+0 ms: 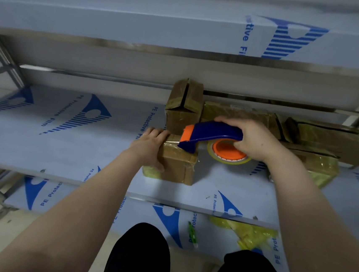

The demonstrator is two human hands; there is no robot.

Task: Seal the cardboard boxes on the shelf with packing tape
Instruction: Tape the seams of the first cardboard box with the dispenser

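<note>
Mid-frame, my left grip (151, 146) clasps the small box (178, 164) on the shelf (63, 146); my right grip (254, 141) closes around the tape dispenser (211, 134) on its top. The box behind (184, 101) is not yet sealed.

Left forearm (83, 210) and right forearm (311, 214) are bare; black trousers (140, 257) cover the knees.

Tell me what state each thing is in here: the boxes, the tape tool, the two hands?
front box: closed, tape on its top.
tape dispenser: nose down on the front box's top.
left hand: grips the front box.
right hand: grips the tape dispenser.
back box: top flaps gaping.
boxes on the right: flaps open.
</note>
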